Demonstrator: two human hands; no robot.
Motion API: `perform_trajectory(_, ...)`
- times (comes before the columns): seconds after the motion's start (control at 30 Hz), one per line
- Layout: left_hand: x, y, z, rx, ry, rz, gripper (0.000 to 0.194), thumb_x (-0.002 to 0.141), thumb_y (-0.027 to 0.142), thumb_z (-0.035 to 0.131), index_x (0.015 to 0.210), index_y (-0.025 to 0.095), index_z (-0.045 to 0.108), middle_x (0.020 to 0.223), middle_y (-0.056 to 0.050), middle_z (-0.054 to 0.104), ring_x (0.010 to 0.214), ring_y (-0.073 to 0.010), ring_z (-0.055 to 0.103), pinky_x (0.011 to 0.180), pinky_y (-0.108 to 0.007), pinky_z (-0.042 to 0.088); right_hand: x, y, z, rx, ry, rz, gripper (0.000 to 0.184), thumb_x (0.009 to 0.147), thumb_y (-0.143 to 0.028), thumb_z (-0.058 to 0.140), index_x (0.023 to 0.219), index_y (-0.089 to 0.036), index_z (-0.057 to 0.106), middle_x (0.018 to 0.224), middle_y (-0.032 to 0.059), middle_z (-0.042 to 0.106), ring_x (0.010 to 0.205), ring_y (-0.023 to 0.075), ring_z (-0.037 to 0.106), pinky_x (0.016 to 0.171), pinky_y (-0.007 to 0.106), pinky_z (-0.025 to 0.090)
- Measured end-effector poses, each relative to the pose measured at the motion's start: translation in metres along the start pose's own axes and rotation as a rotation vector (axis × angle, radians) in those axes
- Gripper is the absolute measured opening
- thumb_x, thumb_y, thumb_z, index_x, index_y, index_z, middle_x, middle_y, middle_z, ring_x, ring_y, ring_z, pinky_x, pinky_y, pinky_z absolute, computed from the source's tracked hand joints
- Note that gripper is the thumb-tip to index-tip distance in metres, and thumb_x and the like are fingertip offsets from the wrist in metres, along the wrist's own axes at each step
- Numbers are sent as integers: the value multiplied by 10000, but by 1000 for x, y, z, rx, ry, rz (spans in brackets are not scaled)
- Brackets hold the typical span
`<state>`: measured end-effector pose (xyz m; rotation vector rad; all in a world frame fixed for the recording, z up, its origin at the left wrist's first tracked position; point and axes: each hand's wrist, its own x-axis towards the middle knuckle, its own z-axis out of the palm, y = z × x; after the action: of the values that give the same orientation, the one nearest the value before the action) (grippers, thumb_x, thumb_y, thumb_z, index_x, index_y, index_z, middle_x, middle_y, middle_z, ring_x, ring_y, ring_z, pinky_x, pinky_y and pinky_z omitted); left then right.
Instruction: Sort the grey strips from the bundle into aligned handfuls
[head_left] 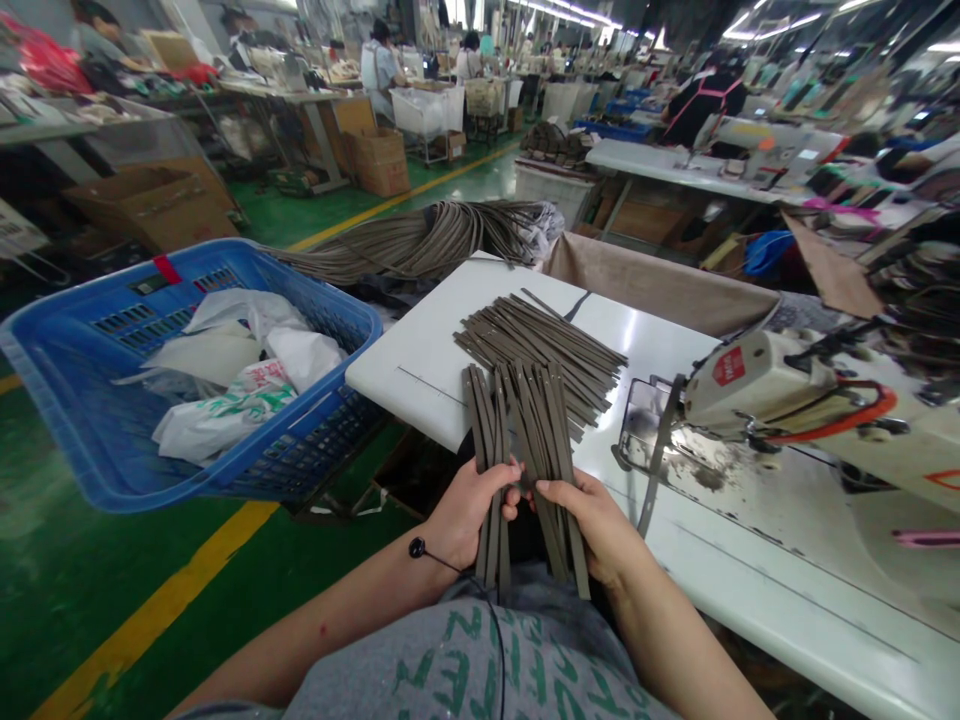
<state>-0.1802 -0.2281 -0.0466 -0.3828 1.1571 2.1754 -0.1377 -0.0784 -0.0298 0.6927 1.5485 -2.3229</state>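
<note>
My left hand (pixel 480 505) is closed around a small bunch of grey-brown flat strips (pixel 487 420), thumb across the front. Beside it, my right hand (pixel 581 515) grips a thicker bunch of the same strips (pixel 544 420). Both bunches stand roughly upright in front of my body, close together, their upper ends fanned a little. Behind them, a loose pile of matching strips (pixel 536 340) lies slantwise on the white sewing table (pixel 420 345). To the right of my hands, one longer strip (pixel 660 460) runs by the needle area of the sewing machine (pixel 757 390).
A blue plastic basket (pixel 210 490) holding white plastic bags (pixel 232 395) stands at the left. Beyond the table lie a big bundle of long strips (pixel 420 240) and a tan cloth-lined bin (pixel 660 285). Other people work at machines in the background.
</note>
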Motion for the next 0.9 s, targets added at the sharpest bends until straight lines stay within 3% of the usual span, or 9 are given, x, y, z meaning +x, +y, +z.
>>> perform_trajectory(0.2, 2, -8, -1, 131, 2, 111, 418, 619, 381, 893, 777, 122, 605, 602, 24, 527, 516, -64, 453, 429, -165, 323, -3, 4, 3, -12, -28, -36, 420, 585, -403, 913, 870, -165, 717, 785, 46, 756, 670, 187, 677, 672, 306, 520)
perform_trajectory(0.57, 6, -13, -10, 134, -69, 95, 431, 603, 366, 912, 798, 126, 613, 643, 32, 545, 487, -41, 391, 463, -194, 314, 3, 13, 0, -116, 65, -105, 539, 480, -362, 966, 904, -171, 693, 816, 27, 761, 675, 177, 662, 669, 304, 543)
perform_trajectory(0.9, 7, -13, -7, 55, -21, 18, 460, 594, 397, 917, 798, 115, 616, 615, 40, 522, 449, -32, 392, 429, -176, 311, 0, 8, 2, -28, 52, -23, 501, 543, -401, 941, 916, -160, 710, 811, 64, 780, 614, 181, 684, 637, 315, 565)
